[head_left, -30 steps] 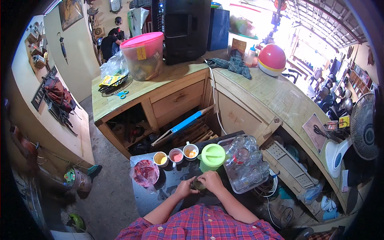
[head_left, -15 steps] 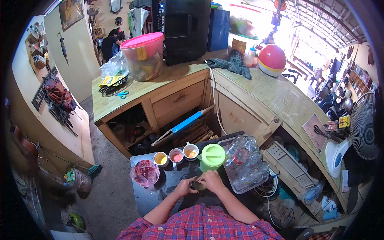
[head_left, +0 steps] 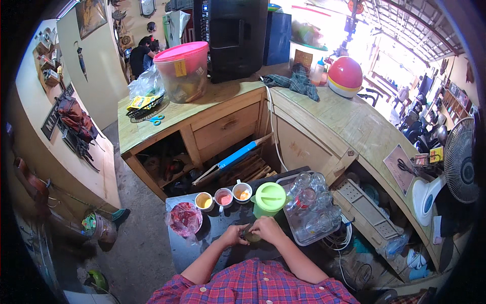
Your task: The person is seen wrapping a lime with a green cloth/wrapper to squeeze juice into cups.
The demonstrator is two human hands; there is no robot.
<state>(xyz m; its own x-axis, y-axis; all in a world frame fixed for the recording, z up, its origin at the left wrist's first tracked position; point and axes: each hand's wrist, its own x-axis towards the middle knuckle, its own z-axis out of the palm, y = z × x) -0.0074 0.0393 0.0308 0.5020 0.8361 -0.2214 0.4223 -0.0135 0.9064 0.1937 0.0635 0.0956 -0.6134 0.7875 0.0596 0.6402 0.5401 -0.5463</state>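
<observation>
Lower center of the frame, going left to right: we've got a bag of red stuff, then 3 small cups in a row above our hands. Our left hand and right hand both curl around a small dark round object, fingers closed on it. Green-lidded jug just above, tray of glasses to the right.

The dark worktop before me carries three small cups in a row along its far edge, a green-lidded jug just right of them, a clear bag of red stuff at its left edge, and a tray of upturned glasses along its right edge.
</observation>
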